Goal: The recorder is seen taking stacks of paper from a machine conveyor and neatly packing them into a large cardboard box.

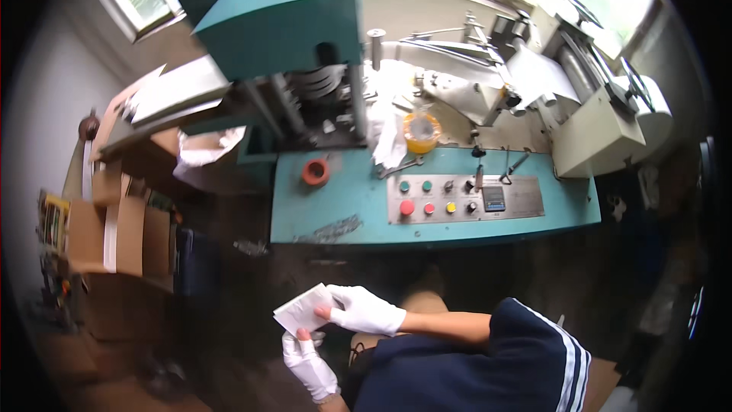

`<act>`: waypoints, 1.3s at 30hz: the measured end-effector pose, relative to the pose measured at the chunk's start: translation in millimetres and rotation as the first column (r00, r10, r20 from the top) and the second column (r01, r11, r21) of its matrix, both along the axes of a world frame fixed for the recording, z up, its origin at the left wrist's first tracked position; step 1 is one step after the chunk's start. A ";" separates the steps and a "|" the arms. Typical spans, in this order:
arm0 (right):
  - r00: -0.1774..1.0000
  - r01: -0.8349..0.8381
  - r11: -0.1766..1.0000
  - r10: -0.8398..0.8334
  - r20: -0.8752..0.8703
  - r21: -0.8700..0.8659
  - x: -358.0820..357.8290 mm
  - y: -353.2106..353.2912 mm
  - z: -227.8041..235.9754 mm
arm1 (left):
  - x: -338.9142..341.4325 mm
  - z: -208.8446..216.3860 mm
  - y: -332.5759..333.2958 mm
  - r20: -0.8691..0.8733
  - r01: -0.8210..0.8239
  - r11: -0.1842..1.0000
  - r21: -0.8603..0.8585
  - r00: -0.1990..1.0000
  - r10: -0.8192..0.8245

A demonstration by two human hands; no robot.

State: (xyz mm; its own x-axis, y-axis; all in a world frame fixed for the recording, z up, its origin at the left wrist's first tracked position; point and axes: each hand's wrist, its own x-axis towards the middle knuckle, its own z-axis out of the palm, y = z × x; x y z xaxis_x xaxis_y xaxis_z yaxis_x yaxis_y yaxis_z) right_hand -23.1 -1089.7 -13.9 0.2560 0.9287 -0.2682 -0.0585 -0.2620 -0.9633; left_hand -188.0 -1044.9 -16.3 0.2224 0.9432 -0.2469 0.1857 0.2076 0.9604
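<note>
A small stack of white paper sheets is held low in front of me, away from the teal machine. My right hand, in a white glove with bare fingertips, pinches its right side with the thumb on top. From below, my left hand, gloved the same way, grips the lower edge, its thumb pressed on the face. Most of the other fingers are hidden behind the sheets.
Ahead stands a teal machine table with a button panel, a red-brown ring, a yellow tape roll and a wrench. A press head rises behind it. Cardboard boxes sit at the left.
</note>
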 end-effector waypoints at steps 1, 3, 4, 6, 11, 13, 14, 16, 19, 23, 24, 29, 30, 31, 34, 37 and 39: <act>0.996 -0.029 1.000 0.028 -0.085 -0.012 -22.3 19.5 10.8 | -23.2 8.4 11.4 0.012 -0.054 0.998 -0.016 0.998 0.054; 0.990 -0.008 0.996 0.020 -0.138 0.086 -53.7 51.9 26.3 | -46.2 26.9 36.8 0.034 -0.155 0.987 0.045 0.988 0.154; 0.994 -0.011 0.999 0.015 -0.110 0.032 -63.7 66.0 29.6 | -62.9 30.3 50.9 0.023 -0.130 0.991 0.022 0.991 0.130; 0.971 -0.089 0.995 0.098 -0.217 0.050 -86.7 96.1 53.6 | -91.6 34.1 73.4 0.173 -0.226 0.974 0.017 0.960 0.220; 0.968 -0.224 0.975 0.223 -0.116 0.008 -141.8 170.1 52.0 | -153.7 38.7 118.5 0.205 -0.431 0.902 -0.005 0.883 0.423; 0.967 -0.210 0.978 0.209 -0.143 0.005 -153.9 198.0 48.2 | -171.9 33.1 141.1 0.228 -0.447 0.894 -0.032 0.868 0.442; 0.970 -0.208 0.978 0.205 -0.129 -0.014 -158.7 210.8 46.3 | -179.6 29.8 155.0 0.229 -0.447 0.894 -0.029 0.868 0.441; 0.978 -0.180 0.983 0.177 -0.112 -0.023 -164.2 237.8 41.6 | -186.9 25.0 186.3 0.269 -0.390 0.921 -0.012 0.886 0.379; 0.959 -0.204 0.977 0.213 -0.186 0.065 -164.4 285.2 26.7 | -186.0 23.5 241.9 0.195 -0.337 0.939 0.064 0.927 0.320; 0.974 -0.226 0.957 0.225 0.028 0.179 -157.4 371.4 -25.5 | -194.4 -7.9 336.1 0.052 -0.239 0.964 0.115 0.971 0.235; 0.949 -0.308 0.951 0.304 0.084 0.032 -145.6 395.7 1.9 | -198.7 -11.5 360.8 0.020 -0.181 0.975 0.133 0.984 0.180; 0.873 -0.446 0.895 0.438 0.215 -0.014 -90.5 494.9 26.6 | -173.5 15.3 492.4 -0.001 0.092 0.990 0.103 0.996 -0.092; 0.841 -0.464 0.885 0.453 0.296 -0.034 -80.8 511.4 28.9 | -165.4 23.2 520.9 -0.086 0.205 0.974 0.094 0.977 -0.198; 0.797 -0.491 0.869 0.475 0.373 -0.058 -75.2 526.7 31.3 | -159.0 29.3 545.7 -0.169 0.304 0.949 0.077 0.942 -0.288; 0.534 -0.096 0.995 0.075 0.842 -0.028 -66.2 565.3 9.2 | -133.2 23.5 614.9 -0.193 0.373 0.908 0.191 0.921 -0.338; 0.391 0.079 0.996 -0.060 0.918 0.032 -45.9 608.4 4.2 | -115.9 3.0 690.2 -0.107 0.325 0.936 0.137 0.944 -0.312; 0.375 -0.056 0.995 -0.052 0.926 0.079 -32.5 633.6 12.1 | -94.2 -14.7 753.7 -0.271 0.386 0.856 0.344 0.914 -0.303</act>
